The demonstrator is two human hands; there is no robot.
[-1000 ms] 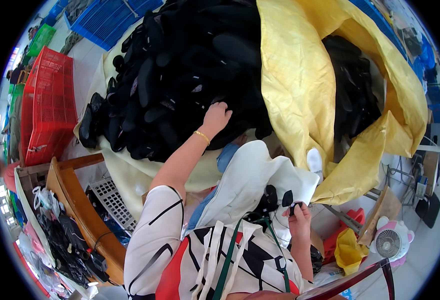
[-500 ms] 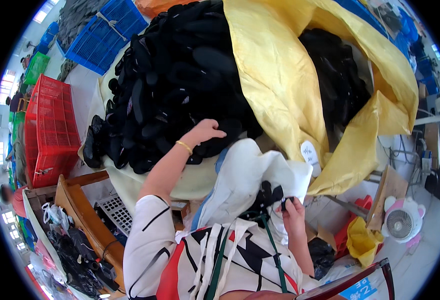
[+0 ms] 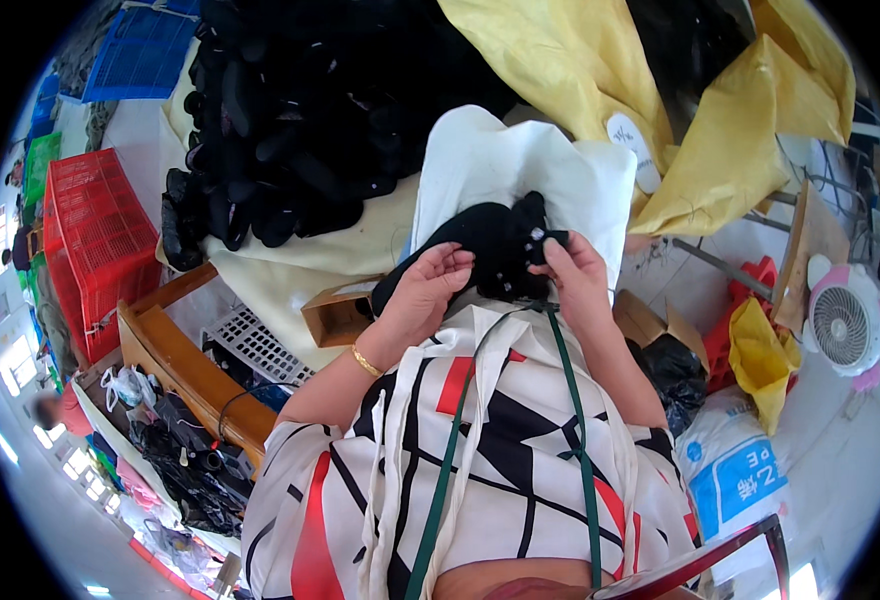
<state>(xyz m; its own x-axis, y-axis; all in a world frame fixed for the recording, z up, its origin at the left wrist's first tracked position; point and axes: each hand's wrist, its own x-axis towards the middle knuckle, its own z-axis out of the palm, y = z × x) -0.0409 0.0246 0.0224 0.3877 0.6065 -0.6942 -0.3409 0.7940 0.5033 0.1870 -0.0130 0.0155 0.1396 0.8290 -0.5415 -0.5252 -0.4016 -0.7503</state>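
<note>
both hands hold one black sock (image 3: 495, 250) at chest height, over a white cloth (image 3: 520, 165). the left hand (image 3: 430, 290) curls its fingers round the sock's lower end; the right hand (image 3: 572, 268) pinches its upper end. behind lies one heap of black socks (image 3: 300, 120), too many to count, beside one yellow sack (image 3: 600, 70). one red crate (image 3: 95, 240) stands left, one fan (image 3: 845, 320) right.

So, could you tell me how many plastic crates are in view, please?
3: a red crate at far left, a green crate just above it, and a blue crate at top left. Others may be hidden.
</note>
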